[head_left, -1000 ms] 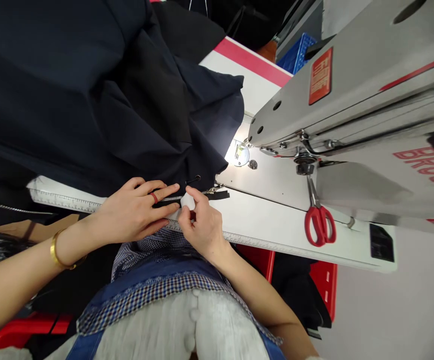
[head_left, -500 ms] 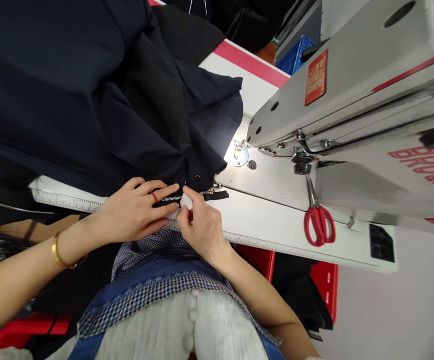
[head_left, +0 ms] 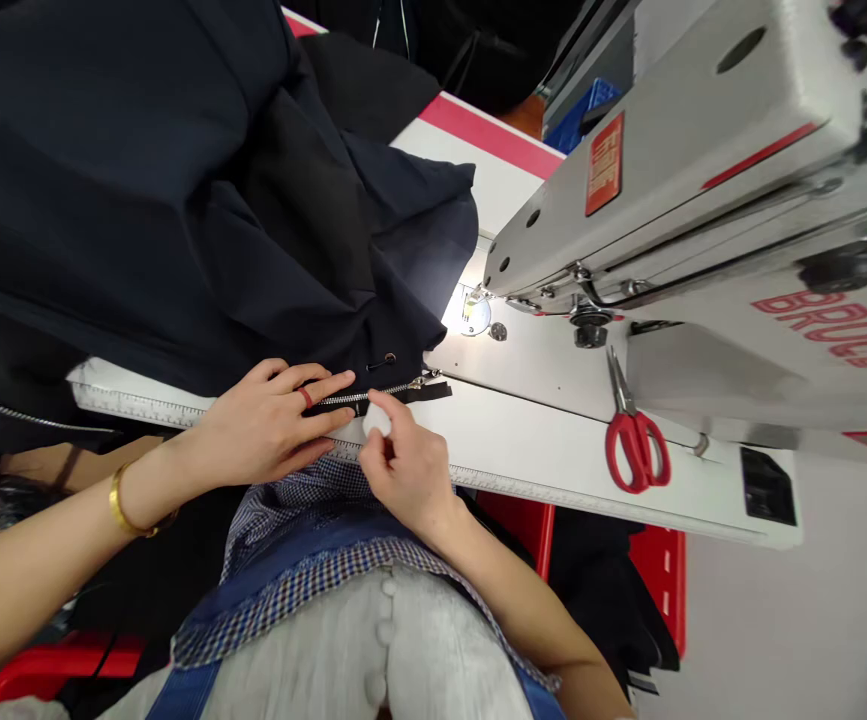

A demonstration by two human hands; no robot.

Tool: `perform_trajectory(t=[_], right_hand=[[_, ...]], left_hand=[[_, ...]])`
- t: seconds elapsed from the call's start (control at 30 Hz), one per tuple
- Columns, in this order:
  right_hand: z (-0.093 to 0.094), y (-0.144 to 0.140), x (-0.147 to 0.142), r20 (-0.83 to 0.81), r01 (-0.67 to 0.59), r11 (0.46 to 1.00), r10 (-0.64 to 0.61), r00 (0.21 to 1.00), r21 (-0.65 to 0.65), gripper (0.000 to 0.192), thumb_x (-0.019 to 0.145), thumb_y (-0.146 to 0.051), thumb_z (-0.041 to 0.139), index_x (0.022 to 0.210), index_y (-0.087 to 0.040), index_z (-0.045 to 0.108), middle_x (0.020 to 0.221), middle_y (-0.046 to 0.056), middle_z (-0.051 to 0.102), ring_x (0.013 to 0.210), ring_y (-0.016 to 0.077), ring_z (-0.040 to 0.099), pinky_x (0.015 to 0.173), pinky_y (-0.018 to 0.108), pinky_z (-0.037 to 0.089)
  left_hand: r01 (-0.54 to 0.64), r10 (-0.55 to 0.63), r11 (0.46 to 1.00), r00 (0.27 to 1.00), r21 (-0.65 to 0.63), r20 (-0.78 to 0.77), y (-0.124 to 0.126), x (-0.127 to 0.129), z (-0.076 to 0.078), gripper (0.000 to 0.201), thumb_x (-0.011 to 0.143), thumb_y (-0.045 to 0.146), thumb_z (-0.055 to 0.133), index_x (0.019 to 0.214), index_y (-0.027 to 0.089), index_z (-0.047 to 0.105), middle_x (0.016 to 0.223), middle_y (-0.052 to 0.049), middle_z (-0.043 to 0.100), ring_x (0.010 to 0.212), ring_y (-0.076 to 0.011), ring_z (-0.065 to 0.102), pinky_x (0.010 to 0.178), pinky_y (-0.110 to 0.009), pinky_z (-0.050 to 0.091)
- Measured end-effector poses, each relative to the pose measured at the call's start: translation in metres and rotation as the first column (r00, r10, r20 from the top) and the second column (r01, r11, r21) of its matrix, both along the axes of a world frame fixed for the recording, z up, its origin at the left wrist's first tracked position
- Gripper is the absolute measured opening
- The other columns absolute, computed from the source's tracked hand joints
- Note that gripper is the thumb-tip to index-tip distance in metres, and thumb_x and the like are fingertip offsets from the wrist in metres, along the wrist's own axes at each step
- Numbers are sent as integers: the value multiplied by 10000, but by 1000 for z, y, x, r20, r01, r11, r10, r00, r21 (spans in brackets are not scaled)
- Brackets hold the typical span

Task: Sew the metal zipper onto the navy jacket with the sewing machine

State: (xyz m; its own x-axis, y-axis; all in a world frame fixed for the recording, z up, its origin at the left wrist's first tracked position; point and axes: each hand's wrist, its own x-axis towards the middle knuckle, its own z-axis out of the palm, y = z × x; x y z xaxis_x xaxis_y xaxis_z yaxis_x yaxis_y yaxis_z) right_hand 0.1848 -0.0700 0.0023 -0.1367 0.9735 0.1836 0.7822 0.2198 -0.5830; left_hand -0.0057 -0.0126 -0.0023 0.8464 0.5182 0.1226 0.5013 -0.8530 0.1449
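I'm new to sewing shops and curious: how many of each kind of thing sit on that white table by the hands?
Sewing machine: 1
Red scissors: 1
Dark garment: 1
Zipper: 1
White chalk piece, pinched in the right hand: 1
Total: 5

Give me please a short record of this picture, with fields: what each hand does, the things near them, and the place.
Left hand: left hand lies flat on the dark cloth, fingers beside the zipper
Right hand: right hand pinches a small white piece just below the zipper
Zipper: metal teeth, runs along the cloth edge on the table
Scissors: red scissors lie on the table, apart from both hands
Machine: sewing machine at the right, its lamp lit
Ruler marks: printed along the table's near edge
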Motion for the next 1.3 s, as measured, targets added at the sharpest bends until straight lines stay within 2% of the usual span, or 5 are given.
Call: perform_trajectory(t=[0.4,0.6,0.77,1.07,1.3], right_hand=[[-10,20,166,185,729,668,-743,643,150,413,741,-277,450,1110,-128,563,561,9,529,558,184,515,608,327,420],[-14,20,164,176,567,726,-663,728,389,362,800,-311,434,1032,-94,608,1033,180,539,998,274,487,831,419,405],[-3,25,97,41,97,993,-99,994,67,268,856,-207,364,999,-147,583,904,81,619,860,178,552,790,316,446],[3,28,56,-68,-14,996,8,998,-85,357,853,-338,424,1154,-151,468,929,62,615,746,164,566,706,291,450],[27,58,27,-79,-101,988,92,993,-113,327,933,-323,271,982,-178,560,711,2,618,629,116,570,586,204,383]], left_hand=[[-14,-11,996,966,92,258,-14,-5,-8,225,768,198,585,987,146,580,1067,-56,622,973,-217,538,787,-353,422],[20,-34,998,975,64,218,-6,19,14,212,817,178,518,1019,130,563,1002,-65,615,849,-157,549,780,-293,437],[-3,5,1000,991,12,-133,26,74,26,364,845,217,455,1207,183,463,891,-69,603,696,-169,581,616,-271,445],[29,-30,968,1000,-250,-3,41,86,27,215,861,223,411,987,221,586,785,-29,592,683,-154,589,619,-233,431],[-272,422,851,864,-450,276,28,62,28,265,861,339,365,803,180,569,740,-1,634,671,-126,600,620,-187,427]])
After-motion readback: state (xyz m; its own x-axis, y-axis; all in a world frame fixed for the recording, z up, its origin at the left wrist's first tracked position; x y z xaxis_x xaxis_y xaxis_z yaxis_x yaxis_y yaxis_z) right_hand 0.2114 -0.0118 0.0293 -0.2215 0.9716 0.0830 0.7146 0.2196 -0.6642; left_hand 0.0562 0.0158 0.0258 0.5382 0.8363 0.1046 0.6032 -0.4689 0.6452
